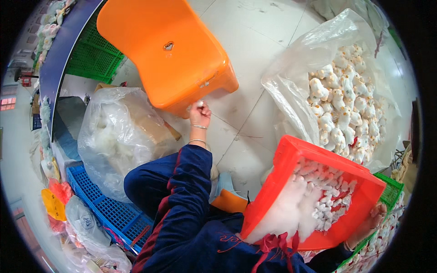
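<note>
My left hand [200, 114] reaches forward, its fingers closed on a small white tuft [199, 104] that looks like stuffing. It is right beside the near edge of an orange plastic chair [164, 63]. A red plastic crate [291, 150] is tilted across my lap at the right. Loose white stuffing [284, 211] fills its left part, and several small white stuffed pieces [325, 207] lie in its right part. At the crate's far right end, my right hand [376, 215] grips the side, with some of its fingers hidden.
A large clear bag of white plush toys [343, 98] stands at the right. Left of my knee is a clear bag of white stuffing [114, 136], beside a blue crate [107, 202]. Green crates [93, 54] sit under a blue-edged table [68, 29]. Plastic bags [86, 223] lie lower left.
</note>
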